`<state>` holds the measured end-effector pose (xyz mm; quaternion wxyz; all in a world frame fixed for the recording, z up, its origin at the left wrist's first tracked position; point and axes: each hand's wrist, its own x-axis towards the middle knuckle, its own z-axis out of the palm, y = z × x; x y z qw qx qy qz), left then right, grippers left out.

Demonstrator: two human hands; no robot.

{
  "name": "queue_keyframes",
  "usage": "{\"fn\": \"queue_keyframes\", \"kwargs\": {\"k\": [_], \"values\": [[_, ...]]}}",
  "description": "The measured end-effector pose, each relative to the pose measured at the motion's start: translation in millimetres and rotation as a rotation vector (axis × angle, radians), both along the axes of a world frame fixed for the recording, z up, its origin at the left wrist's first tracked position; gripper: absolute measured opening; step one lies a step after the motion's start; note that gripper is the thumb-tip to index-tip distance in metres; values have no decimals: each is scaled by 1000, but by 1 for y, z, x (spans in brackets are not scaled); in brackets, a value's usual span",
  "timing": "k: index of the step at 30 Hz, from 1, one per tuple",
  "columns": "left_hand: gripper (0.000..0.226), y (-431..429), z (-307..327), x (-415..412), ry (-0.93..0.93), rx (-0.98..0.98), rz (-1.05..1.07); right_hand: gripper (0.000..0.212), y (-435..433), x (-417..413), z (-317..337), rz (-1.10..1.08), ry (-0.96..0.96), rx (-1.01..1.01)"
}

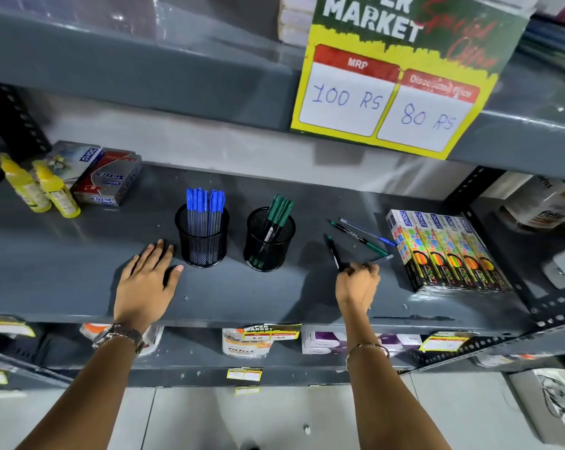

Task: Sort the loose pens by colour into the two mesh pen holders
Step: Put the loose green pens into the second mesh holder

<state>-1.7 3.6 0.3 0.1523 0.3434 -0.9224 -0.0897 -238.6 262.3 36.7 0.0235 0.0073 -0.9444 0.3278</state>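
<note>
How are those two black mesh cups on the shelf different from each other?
The left holder holds blue-capped pens standing nearly upright; the right holder holds green-capped pens that lean to the right. The left holder looks fuller, with more pens than the right holder. The left hand rests flat beside the left holder; nothing touches the right holder. Both are round black mesh cups standing upright on the grey shelf.

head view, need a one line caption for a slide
Right hand picks loose pens off the shelf beside two mesh holders, blue pens in one, green pens in the other.
</note>
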Motion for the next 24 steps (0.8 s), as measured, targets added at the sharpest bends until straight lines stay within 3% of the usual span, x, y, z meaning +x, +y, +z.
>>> {"fn": "queue_keyframes", "kwargs": {"k": [5,9,14,19,24], "values": [[62,-1,-1,1,-10,5,5,39,17,2,-6,117,49,22],[63,0,1,1,-4,8,5,32,29,-3,-6,188,124,195],[65,-1,1,1,-12,13,3,23,35,-10,6,205,274,125],[65,0,1,0,-6,20,3,12,10,-6,46,170,341,-166],[62,0,1,1,6,37,5,22,-54,26,117,221,419,-625]]}}
